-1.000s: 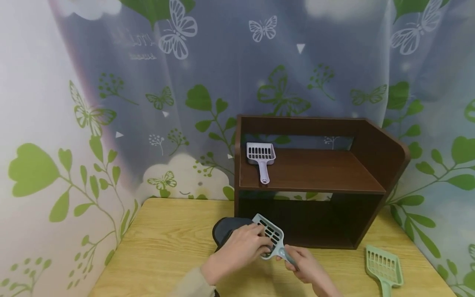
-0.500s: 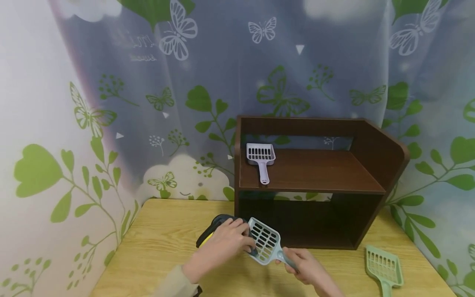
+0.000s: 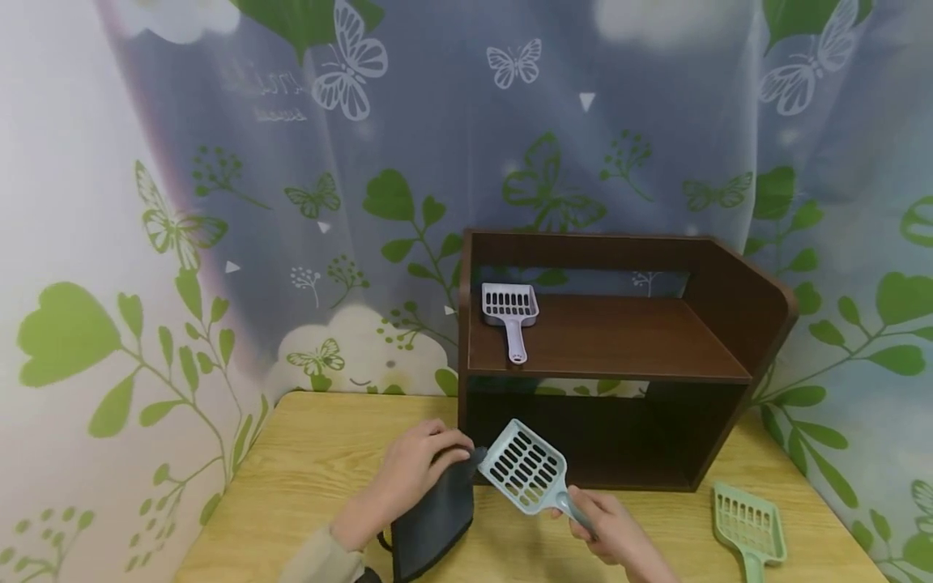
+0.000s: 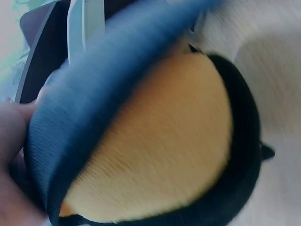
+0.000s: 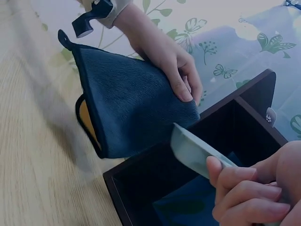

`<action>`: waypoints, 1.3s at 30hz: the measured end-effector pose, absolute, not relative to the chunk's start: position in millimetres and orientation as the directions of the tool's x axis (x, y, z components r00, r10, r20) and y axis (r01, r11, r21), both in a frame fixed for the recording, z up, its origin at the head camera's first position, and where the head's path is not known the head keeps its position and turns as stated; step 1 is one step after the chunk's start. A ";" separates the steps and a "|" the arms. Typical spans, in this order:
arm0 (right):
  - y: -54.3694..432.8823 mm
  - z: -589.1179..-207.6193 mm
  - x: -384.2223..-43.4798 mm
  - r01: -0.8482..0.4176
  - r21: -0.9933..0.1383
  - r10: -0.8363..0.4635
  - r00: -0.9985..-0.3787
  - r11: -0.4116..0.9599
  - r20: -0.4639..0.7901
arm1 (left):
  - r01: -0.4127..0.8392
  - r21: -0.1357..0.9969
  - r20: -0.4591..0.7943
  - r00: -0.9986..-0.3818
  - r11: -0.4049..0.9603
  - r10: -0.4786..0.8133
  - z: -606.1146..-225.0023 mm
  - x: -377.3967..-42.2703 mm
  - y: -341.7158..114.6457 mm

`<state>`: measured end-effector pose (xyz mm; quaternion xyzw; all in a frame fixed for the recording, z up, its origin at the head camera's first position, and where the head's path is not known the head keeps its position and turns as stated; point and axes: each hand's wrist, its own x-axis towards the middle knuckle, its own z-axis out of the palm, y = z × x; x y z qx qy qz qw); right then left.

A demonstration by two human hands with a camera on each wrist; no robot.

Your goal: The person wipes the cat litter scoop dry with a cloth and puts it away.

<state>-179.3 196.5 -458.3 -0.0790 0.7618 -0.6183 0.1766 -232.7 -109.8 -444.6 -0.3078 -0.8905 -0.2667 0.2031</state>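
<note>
My left hand (image 3: pixel 415 470) pinches a dark blue cleaning cloth (image 3: pixel 435 518) by its top edge, and the cloth hangs down over the table. Its yellow underside (image 4: pixel 164 136) fills much of the left wrist view, edged in black. A small hanging loop (image 5: pixel 65 39) shows at one corner. With curled fingers my right hand (image 3: pixel 612 530) grips the handle of a light blue slotted litter scoop (image 3: pixel 551 500), its head tilted up to the left. The scoop's tip lies right at the cloth's edge in the head view.
A dark brown two-tier shelf (image 3: pixel 612 376) stands behind the hands. On its upper board lies a lilac litter scoop (image 3: pixel 514 336), near the left side. A green litter scoop (image 3: pixel 751 526) rests on the wooden table (image 3: pixel 321 445) at the right. A printed curtain (image 3: pixel 408 243) hangs behind.
My left hand has drawn the cloth off the scoop head to the left, and the cloth now hangs down with its blue face showing. The scoop stays in my right hand, its slots uncovered.
</note>
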 end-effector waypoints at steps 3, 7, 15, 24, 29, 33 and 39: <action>195.9 -457.7 -178.6 0.116 -0.975 -0.335 -0.926 0.192 -0.176 | 0.555 0.501 0.492 -0.814 0.664 0.310 -448.0 -232.3 -108.0; 191.6 -456.1 -178.6 0.119 -0.980 -0.350 -0.922 0.157 -0.168 | 0.443 0.697 0.390 -0.894 0.564 0.220 -450.9 -232.1 -104.3; 180.6 -457.8 -178.9 0.180 -0.978 -0.327 -0.922 0.105 -0.205 | 0.113 0.976 0.088 -0.986 0.185 0.139 -453.1 -230.6 -94.7; 171.3 -461.4 -174.9 0.210 -0.975 -0.423 -0.879 0.068 -0.219 | -0.020 0.999 -0.026 -0.983 0.033 0.180 -452.2 -233.7 -85.8; 170.0 -464.6 -172.4 0.198 -0.977 -0.475 -0.854 0.079 -0.212 | 0.009 0.999 0.001 -0.984 0.044 0.178 -448.6 -242.1 -84.2; 171.0 -466.8 -171.7 0.159 -0.982 -0.470 -0.862 0.099 -0.187 | 0.027 0.998 0.017 -0.982 0.051 0.190 -447.1 -243.0 -83.1; 178.7 -465.3 -173.9 0.130 -0.981 -0.427 -0.886 0.142 -0.179 | 0.054 0.995 0.037 -0.980 0.083 0.194 -449.8 -236.4 -83.6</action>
